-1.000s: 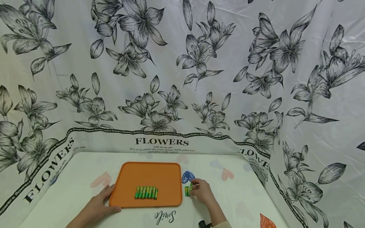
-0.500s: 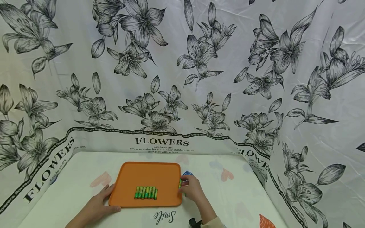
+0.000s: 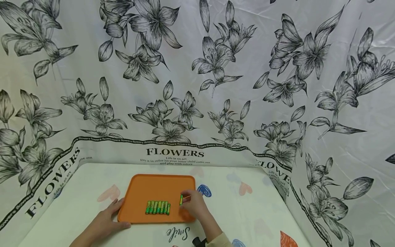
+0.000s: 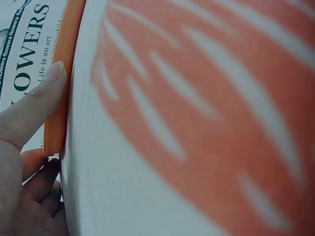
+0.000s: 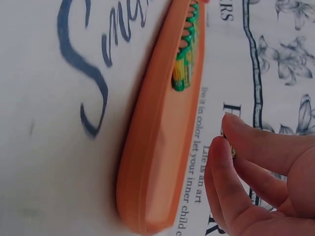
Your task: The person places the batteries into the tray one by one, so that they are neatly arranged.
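An orange tray [image 3: 154, 187] lies on the table, with a row of green-and-yellow batteries [image 3: 157, 207] side by side in its front middle. My right hand [image 3: 195, 204] is over the tray's right part and pinches one more battery [image 3: 181, 200], held upright, to the right of the row and apart from it. In the right wrist view the thumb and fingertips mostly hide this battery [image 5: 233, 151]. At the tray's front left corner my left hand [image 3: 108, 218] grips the edge. The left wrist view shows its thumb [image 4: 54, 78] against the tray wall and fingers below.
A white tablecloth [image 3: 247, 212] with printed hearts and the word Smile covers the table. Behind and at both sides hangs a floral curtain [image 3: 172, 157]. A dark wrist device [image 3: 199, 242] sits at my right sleeve. The table just right of the tray is partly hidden by my right hand.
My right hand has moved left from the table beside the tray to above it, carrying a battery. Batteries seen on the table there are now out of sight. The left hand stays put.
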